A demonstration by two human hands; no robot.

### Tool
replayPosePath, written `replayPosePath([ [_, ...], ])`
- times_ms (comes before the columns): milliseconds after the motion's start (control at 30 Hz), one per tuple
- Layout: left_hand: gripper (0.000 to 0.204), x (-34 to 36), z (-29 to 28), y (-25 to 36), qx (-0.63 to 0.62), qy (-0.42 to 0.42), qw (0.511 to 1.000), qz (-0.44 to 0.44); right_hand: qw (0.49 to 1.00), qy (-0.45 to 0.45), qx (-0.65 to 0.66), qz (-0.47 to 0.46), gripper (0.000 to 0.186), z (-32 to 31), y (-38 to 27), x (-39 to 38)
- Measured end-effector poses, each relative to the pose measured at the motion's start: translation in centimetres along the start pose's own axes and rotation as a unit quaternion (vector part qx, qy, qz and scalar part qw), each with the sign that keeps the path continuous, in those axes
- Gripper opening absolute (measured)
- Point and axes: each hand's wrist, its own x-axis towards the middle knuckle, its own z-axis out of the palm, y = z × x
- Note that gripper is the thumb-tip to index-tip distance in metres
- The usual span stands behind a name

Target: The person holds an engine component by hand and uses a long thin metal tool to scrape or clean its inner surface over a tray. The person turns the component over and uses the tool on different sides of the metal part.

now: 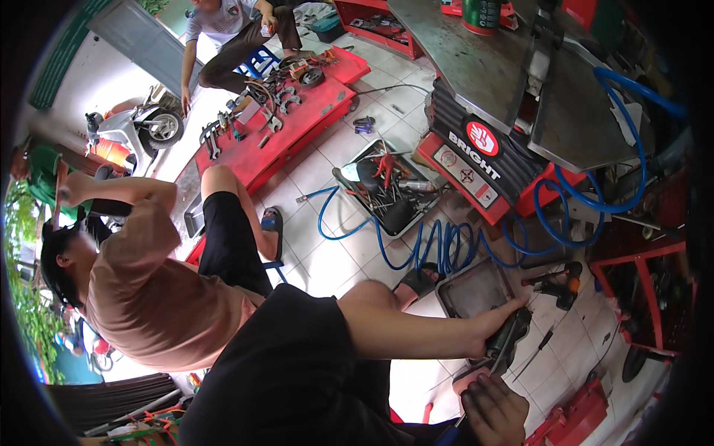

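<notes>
At the lower right, my left hand [500, 321] is closed around a dark, rounded metal part [513, 331]; most of its fingers are hidden behind the part. Just below, my right hand [494, 410] has its fingers curled around a screwdriver with a blue handle [449, 435]. Its thin metal shaft runs up against the dark part. Both hands are over the floor beside a shallow grey tray [455, 297]. An orange and black cordless drill [559, 285] lies past my left hand, and a thin dark rod [537, 352] lies on the tiles.
A tool-filled tray [387, 189] and a coiled blue air hose [446, 245] lie ahead. A tyre-changing machine [476, 160] stands at the right. Spanners cover a red bench [282, 123]. One person in a tan shirt [163, 305] sits close at left; another [230, 30] sits farther back.
</notes>
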Motion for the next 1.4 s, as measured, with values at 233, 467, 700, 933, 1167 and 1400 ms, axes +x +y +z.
replayPosePath([
  [233,0.053,-0.9,0.6,0.2,-0.022,-0.026,0.999,0.006,1.0,0.011,-0.013,0.016,0.02,0.7,-0.1,-0.8],
  [467,0.052,0.1,-0.3,-0.4,-0.023,-0.018,1.0,-0.008,0.996,-0.084,0.043,-0.009,0.032,0.3,0.2,-0.6],
  [700,0.052,0.0,-0.1,-0.1,-0.025,-0.007,1.0,-0.002,1.0,0.025,-0.006,0.013,0.028,1.4,-0.3,-1.0],
  [933,0.057,-0.4,0.3,-0.7,-0.016,-0.005,0.999,-0.049,0.996,-0.082,0.033,0.018,0.029,1.0,0.5,-0.4],
  [1167,0.056,-0.8,0.2,-1.0,-0.024,0.005,0.999,-0.036,0.998,0.03,-0.01,0.05,0.023,1.8,-0.1,-1.1],
  [1400,0.054,0.5,-0.7,-1.3,-0.023,-0.066,0.996,-0.05,0.998,-0.051,0.043,0.014,0.02,0.3,0.7,-0.3],
])
